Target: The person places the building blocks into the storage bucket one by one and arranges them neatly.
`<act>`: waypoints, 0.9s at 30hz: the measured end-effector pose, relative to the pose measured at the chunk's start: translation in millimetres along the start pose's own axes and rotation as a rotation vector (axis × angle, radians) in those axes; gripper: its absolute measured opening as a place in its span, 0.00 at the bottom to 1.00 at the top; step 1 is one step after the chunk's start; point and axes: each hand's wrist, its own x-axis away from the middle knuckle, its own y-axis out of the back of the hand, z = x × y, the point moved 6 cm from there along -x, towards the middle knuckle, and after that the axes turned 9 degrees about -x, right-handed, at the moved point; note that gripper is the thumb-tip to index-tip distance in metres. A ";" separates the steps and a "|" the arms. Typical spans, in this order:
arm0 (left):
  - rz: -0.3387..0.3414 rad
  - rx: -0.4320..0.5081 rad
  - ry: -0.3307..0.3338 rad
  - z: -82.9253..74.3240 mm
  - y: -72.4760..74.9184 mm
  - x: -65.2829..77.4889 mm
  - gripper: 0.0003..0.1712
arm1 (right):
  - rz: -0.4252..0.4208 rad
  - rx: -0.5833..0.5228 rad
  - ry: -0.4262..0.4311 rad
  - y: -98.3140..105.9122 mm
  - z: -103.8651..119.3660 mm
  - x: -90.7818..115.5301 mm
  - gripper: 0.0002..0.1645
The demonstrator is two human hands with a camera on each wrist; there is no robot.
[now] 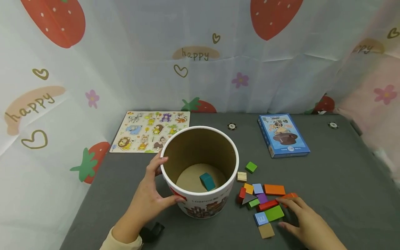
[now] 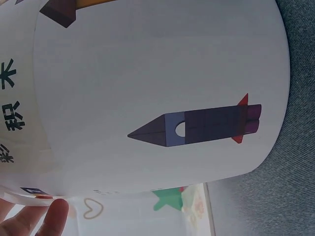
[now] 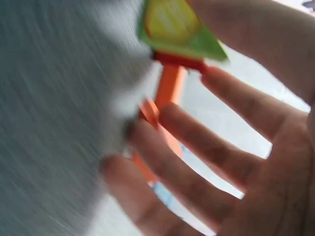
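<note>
A white paper bucket [image 1: 203,205] stands on the dark table, with a teal block [image 1: 207,181] lying on its inner floor. My left hand [image 1: 153,192] holds the bucket's left side near the rim, fingertips at the edge and thumb across the front. To the right of the bucket lies a cluster of wooden blocks, among them a red block [image 1: 267,205], a green block [image 1: 274,213], an orange block [image 1: 274,189] and a blue lettered block [image 1: 260,218]. Over the cluster's right edge, my right hand [image 1: 307,222] spreads loosely extended fingers, the index tip at the red block.
Behind the bucket lies an animal puzzle board [image 1: 137,128]. A blue box [image 1: 282,135] sits at the back right, between two round chips, one chip [image 1: 232,126] left of it. Something black [image 1: 152,232] lies by my left wrist. Printed curtains border the table.
</note>
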 end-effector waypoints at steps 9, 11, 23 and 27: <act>-0.011 0.013 -0.024 -1.3 0.7 0.6 0.59 | -0.037 0.069 0.028 -22.2 13.8 -5.2 0.44; -0.010 0.015 -0.025 -1.6 0.8 0.3 0.58 | -0.007 0.085 -0.016 -25.3 15.0 -8.1 0.42; 0.004 0.038 -0.052 -0.6 -0.7 -1.9 0.59 | -0.110 0.019 -0.058 -14.2 21.5 -11.8 0.21; -0.001 0.036 -0.057 -0.4 0.2 -1.1 0.59 | -0.200 0.016 -0.063 -4.8 26.7 -13.1 0.20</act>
